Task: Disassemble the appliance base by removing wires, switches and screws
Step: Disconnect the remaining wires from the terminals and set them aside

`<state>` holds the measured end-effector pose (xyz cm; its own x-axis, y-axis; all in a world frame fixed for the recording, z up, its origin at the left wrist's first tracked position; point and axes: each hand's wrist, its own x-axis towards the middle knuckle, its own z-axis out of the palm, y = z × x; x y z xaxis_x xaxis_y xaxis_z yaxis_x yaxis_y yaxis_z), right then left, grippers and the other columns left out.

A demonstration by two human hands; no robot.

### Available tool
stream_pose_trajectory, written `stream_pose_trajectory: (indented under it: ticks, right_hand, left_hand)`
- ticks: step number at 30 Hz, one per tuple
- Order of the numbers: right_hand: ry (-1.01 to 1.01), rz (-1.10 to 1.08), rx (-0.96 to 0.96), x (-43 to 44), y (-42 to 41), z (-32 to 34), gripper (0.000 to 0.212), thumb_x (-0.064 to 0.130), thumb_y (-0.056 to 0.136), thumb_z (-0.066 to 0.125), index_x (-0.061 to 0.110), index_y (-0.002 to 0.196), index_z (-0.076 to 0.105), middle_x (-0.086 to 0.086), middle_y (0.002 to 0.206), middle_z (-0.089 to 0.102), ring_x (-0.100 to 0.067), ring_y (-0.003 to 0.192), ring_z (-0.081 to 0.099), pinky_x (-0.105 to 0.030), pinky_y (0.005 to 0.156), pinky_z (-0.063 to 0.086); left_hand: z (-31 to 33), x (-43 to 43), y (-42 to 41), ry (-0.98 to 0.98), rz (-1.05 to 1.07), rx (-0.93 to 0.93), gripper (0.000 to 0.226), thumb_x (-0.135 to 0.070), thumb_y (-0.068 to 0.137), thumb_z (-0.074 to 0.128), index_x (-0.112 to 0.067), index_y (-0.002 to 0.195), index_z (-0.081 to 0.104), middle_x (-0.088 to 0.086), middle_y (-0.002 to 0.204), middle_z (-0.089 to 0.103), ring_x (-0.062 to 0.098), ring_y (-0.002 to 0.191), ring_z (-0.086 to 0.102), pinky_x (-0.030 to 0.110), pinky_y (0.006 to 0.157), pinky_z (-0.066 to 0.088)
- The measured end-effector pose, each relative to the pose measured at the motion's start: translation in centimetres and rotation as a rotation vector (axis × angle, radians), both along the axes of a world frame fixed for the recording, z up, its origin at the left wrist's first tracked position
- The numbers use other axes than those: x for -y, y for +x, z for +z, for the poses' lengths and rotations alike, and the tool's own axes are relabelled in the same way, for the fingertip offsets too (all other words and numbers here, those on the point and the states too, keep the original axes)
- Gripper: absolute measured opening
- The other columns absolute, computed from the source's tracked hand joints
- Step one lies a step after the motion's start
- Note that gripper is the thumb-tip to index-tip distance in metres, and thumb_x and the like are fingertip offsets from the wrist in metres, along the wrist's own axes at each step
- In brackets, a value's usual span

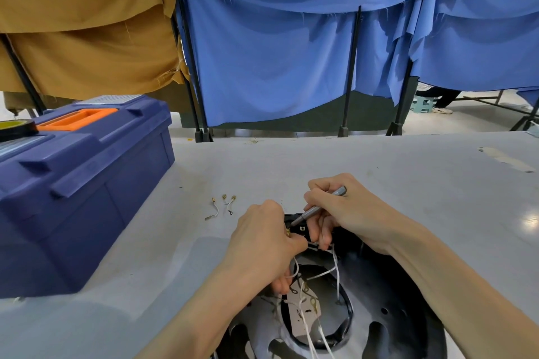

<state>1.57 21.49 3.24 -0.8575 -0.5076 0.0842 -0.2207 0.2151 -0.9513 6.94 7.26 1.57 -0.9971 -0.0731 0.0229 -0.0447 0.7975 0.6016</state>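
The black appliance base lies on the grey table at the near edge, its open underside up. White wires with brass ring terminals run across the opening. My left hand grips the base's far rim, fingers closed on the black switch block. My right hand holds a slim grey screwdriver, its tip pointing down-left into the switch block. The screw itself is hidden by my fingers.
A few short removed wires with brass terminals lie on the grey table left of my hands. A large blue toolbox with an orange handle stands at the left, a tape roll on its lid. Blue and tan cloth screens hang behind the table.
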Motion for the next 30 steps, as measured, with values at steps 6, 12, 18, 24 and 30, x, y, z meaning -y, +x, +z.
stream_pose_trajectory:
  ticks: [6,12,18,24,30]
  right_hand:
    - [-0.017,-0.011,-0.040,-0.1,0.1,-0.4,0.036,0.004,0.095,0.048,0.007,0.060,0.040,-0.023,0.054,0.060,-0.024,0.036,0.054,-0.022,0.041,0.046]
    - [-0.024,-0.032,-0.069,-0.2,0.0,-0.9,0.035,0.005,0.094,0.047,0.009,0.061,0.039,-0.020,0.053,0.063,-0.026,0.037,0.056,-0.024,0.042,0.048]
    - [-0.009,0.001,-0.026,-0.3,0.0,-0.5,0.035,0.003,0.094,0.046,0.008,0.060,0.040,-0.023,0.053,0.061,-0.026,0.038,0.056,-0.024,0.043,0.048]
    - [-0.056,-0.017,-0.029,-0.3,0.5,-0.6,0.039,0.002,0.094,0.046,0.009,0.056,0.042,-0.024,0.053,0.060,-0.025,0.036,0.055,-0.024,0.041,0.046]
    - [-0.155,-0.088,-0.011,-0.4,0.1,-0.7,0.035,0.003,0.094,0.046,0.008,0.059,0.044,-0.022,0.053,0.061,-0.029,0.037,0.053,-0.029,0.044,0.046]
  left_hand:
    - [0.1,0.0,0.0,-0.039,0.009,-0.017,0.019,-0.015,0.079,0.055,-0.003,0.064,0.055,0.013,0.051,0.067,0.027,0.045,0.065,0.041,0.062,0.060]
    - [0.0,0.1,0.1,-0.050,-0.010,-0.026,0.023,-0.018,0.085,0.052,-0.005,0.066,0.054,0.008,0.045,0.065,0.021,0.038,0.063,0.036,0.062,0.060]
    - [0.1,0.0,0.4,0.007,-0.061,0.027,0.032,-0.010,0.086,0.051,-0.008,0.054,0.048,0.012,0.049,0.066,0.016,0.031,0.057,0.024,0.049,0.055]
    - [0.4,0.0,0.4,0.083,-0.074,0.073,0.035,-0.010,0.085,0.055,-0.006,0.050,0.054,0.011,0.047,0.065,0.015,0.030,0.056,0.016,0.041,0.044]
    - [1.4,0.8,0.6,0.156,-0.089,0.045,0.036,-0.009,0.084,0.054,-0.003,0.049,0.060,0.013,0.048,0.065,0.016,0.030,0.054,0.013,0.038,0.038]
